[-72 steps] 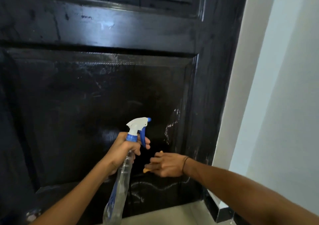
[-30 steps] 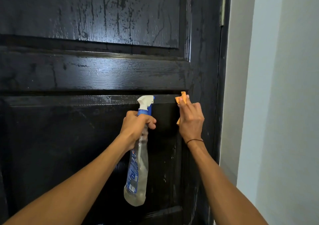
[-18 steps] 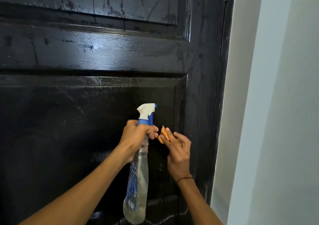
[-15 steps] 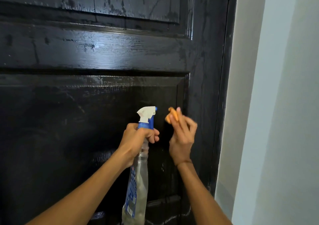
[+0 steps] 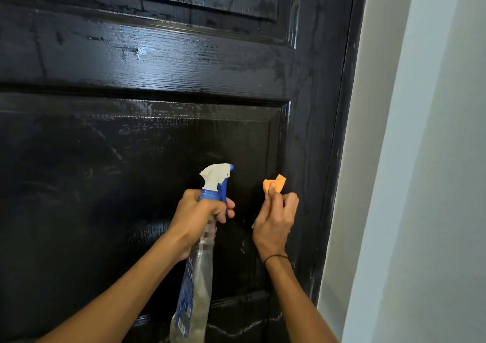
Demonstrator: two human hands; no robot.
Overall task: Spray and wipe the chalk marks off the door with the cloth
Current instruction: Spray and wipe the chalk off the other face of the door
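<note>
The left hand (image 5: 196,219) is wrapped tight around the neck of a clear plastic spray bottle (image 5: 196,277) with a blue label and a white and blue top. One finger sits curled on the blue trigger, so it looks ready to squirt. The nozzle points at the lower panel of the shiny black wooden door (image 5: 147,61), because that is the part to be wet.

The right hand (image 5: 274,224) is curled into a loose fist just beside the bottle. It pinches a small orange cloth (image 5: 274,183), and a folded bit of the cloth sticks up above the fingers. I cannot tell if the cloth touches the door. It is held up by the panel's right edge, probably so it can rub as soon as the spray lands.

Thin white chalk marks (image 5: 236,328) show near the door's bottom edge, so there is more to wipe. A pale wall (image 5: 420,184) stands at the door's right side.
</note>
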